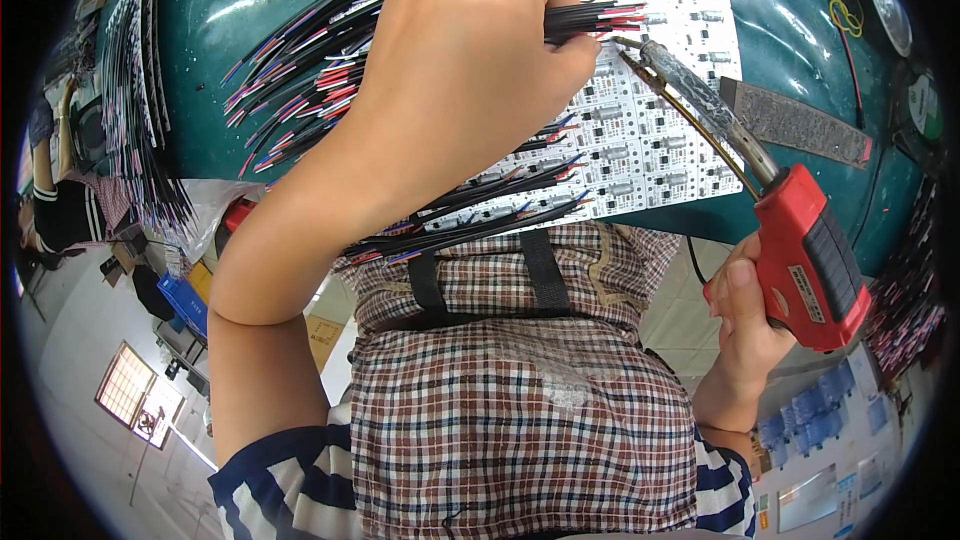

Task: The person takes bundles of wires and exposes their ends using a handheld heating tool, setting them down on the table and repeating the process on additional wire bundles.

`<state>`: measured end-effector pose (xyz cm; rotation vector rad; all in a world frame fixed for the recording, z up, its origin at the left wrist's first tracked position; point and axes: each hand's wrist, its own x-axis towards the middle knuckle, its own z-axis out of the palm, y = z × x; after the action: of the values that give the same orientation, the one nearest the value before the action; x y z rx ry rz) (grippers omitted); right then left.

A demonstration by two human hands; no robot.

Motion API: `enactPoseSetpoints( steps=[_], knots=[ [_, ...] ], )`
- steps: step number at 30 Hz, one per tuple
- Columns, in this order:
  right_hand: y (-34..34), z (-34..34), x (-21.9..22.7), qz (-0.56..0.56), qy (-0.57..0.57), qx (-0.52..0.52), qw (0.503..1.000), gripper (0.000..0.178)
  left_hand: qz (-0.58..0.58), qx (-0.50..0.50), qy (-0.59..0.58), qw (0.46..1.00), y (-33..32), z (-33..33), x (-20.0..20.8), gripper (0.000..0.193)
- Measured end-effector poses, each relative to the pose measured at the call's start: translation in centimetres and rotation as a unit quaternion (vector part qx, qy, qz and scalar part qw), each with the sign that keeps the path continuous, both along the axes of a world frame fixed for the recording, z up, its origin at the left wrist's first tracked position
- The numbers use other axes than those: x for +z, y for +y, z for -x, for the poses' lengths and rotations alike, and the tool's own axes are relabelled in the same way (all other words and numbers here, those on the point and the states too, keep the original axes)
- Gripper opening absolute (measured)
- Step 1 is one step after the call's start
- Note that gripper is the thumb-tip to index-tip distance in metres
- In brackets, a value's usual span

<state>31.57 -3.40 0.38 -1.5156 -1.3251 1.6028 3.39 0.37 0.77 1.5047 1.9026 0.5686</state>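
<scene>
My left hand reaches over a white circuit board panel, its fingers closed round a bundle of black cables with red and white wire ends. The ends point right, over the rows of small components. In my right hand is a red soldering gun, gripped by its handle. Its metal barrel slants up and left, with a thin solder feed tube alongside. The tip sits beside my left fingertips, near the wire ends; whether it touches the board I cannot tell. More black cables lie across the panel's left part.
A grey metal bar lies on the green table right of the panel. Further right are yellow wire loops and a spool. Stacked wired boards hang over the left edge. Another person is at far left.
</scene>
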Motion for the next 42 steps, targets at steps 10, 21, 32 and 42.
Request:
enactPoseSetpoints(
  steps=[10, 21, 32, 42],
  knots=[
    [-0.2, -0.3, -0.5, -0.1, -0.054, 0.041, 0.993, 0.015, 0.005, 0.005, -0.009, 1.0, 0.0, 0.1, 0.0, 0.02],
    [-0.7, -0.8, -1.0, -0.101, -0.054, 0.047, 0.992, 0.018, 0.013, -0.024, 0.011, 1.0, 0.2, 0.5, -0.2, 0.022],
    [-0.1, 0.2, -0.4, -0.11, -0.015, 0.026, 0.994, 0.014, 0.013, -0.016, 0.017, 1.0, 0.1, 0.4, -0.3, 0.024],
    [0.4, -0.1, -0.5, -0.134, -0.007, 0.034, 0.99, 0.011, 0.006, -0.015, -0.06, 0.998, -0.2, 1.0, -0.1, 0.021]
  ],
)
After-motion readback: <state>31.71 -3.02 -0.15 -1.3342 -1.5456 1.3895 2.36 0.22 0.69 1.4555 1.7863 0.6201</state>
